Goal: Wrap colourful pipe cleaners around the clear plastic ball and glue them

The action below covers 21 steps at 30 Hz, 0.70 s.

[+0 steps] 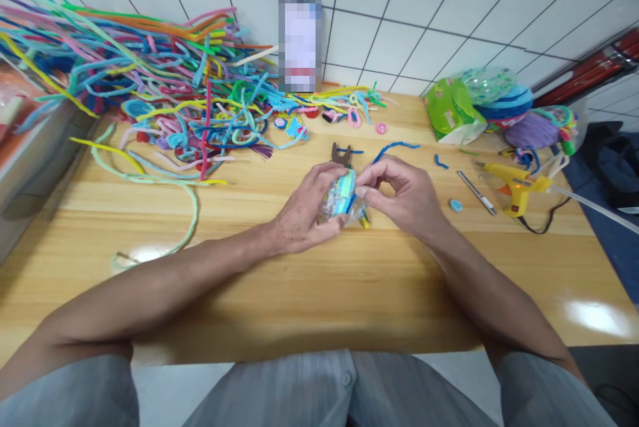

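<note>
My left hand is closed around a small craft piece with bands of light blue and green pipe cleaner over clear, crinkled plastic. At its right side my right hand pinches a dark blue pipe cleaner. The strand's free end sticks out above my right knuckles, and another part of it runs along the piece's edge. Just beyond my left fingers lie pliers with dark jaws, their handles mostly hidden under the piece and hands. A short dark blue pipe cleaner scrap rests by the jaws.
A tangled heap of colourful pipe cleaners covers the table's back left. Near the tiled wall stands a phone, blurred out. On the right are a yellow glue gun, a pen, a light blue disc and a green packet.
</note>
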Available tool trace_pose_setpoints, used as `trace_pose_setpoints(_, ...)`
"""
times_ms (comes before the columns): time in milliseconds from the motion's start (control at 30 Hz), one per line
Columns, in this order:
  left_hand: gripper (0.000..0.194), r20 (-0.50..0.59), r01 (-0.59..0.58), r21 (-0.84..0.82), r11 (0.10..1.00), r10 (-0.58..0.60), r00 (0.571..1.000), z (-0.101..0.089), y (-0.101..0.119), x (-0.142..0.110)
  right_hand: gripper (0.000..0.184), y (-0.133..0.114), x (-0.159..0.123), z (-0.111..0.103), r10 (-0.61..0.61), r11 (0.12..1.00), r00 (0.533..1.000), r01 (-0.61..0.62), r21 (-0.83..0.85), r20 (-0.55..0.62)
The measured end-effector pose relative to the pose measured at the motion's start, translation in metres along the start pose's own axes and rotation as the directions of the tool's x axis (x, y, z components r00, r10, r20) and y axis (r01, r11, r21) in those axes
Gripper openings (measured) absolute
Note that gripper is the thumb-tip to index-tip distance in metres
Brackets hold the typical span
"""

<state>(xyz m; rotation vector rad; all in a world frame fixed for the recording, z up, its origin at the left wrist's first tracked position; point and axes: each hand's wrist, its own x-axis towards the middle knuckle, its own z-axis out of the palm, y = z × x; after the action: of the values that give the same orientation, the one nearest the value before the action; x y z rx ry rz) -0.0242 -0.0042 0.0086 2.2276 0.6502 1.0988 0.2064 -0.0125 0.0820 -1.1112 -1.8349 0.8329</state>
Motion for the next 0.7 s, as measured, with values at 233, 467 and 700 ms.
trace_pose_setpoints(233,0.072,-0.011,-0.007,-0.022,1.0,0.007,1.0,0.0029,-0.0039,-0.0027,0.011,0.0029,0.0017,0.0027,0.046,0.999,0.999,-0.047,0.026,0.015)
trace_pose_setpoints(467,0.074,-0.025,-0.037,0.004,0.999,0.037,0.999,0.0012,-0.0009,0.0007,0.014,0.0063,0.0023,0.0057,0.058,0.993,0.998,-0.06,0.104,0.026)
trace_pose_setpoints(700,0.074,-0.04,-0.042,0.028,0.999,0.044,0.998,0.0033,-0.0036,0.0014,0.023,0.0065,0.0013,0.0037,0.046,0.997,0.999,-0.047,0.068,0.022)
